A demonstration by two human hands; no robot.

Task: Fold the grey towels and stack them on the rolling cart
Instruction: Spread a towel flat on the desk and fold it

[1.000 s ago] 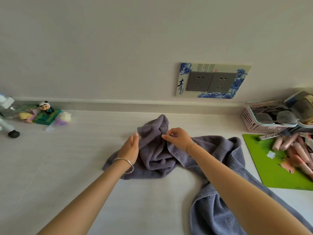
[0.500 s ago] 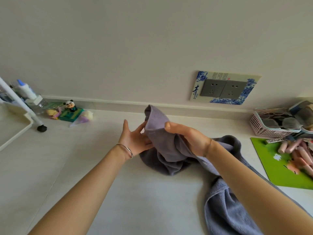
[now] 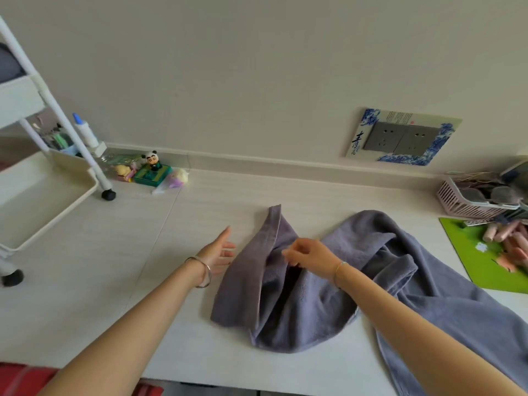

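**A:** What are the fingers doing?

**B:** The fingers (image 3: pixel 289 254) of the right hand (image 3: pixel 310 255) are curled onto a ridge in the middle of the grey towel (image 3: pixel 251 295), and they seem to pinch it. The left hand (image 3: pixel 218 252) is spread, fingers straight, just beside that towel's left edge and gripping nothing.

**A:** Which step is this?

**B:** I'd say straightening the towel out before the first fold; it lies rumpled on the floor (image 3: pixel 143 252). The next move calls for finding two corners and pulling the cloth flat, so the left hand needs an edge to hold.

**A:** How many of each?

**B:** Two towels, I think. A second towel (image 3: pixel 445 298) trails off to the right (the right arm hides where they meet, so it could be one long piece). There is one rolling cart (image 3: pixel 73 184), well to the left, with two tiers in view. Something grey (image 3: pixel 8 67) sits on the upper tier, but I can't tell what.
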